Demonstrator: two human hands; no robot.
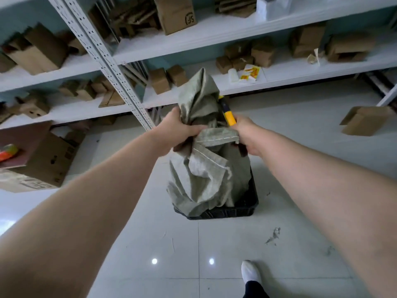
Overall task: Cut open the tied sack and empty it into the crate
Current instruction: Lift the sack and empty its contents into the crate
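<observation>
A grey-green woven sack hangs crumpled over a black plastic crate on the floor, its lower end inside the crate. My left hand grips the sack's upper part on the left. My right hand grips the sack on the right and also holds a yellow utility knife, which points up beside the cloth. The sack's contents and the crate's inside are hidden by the cloth.
White metal shelving with several cardboard boxes runs along the back. A large cardboard box stands at the left, another box lies on the floor at the right. My foot stands on the grey tiles.
</observation>
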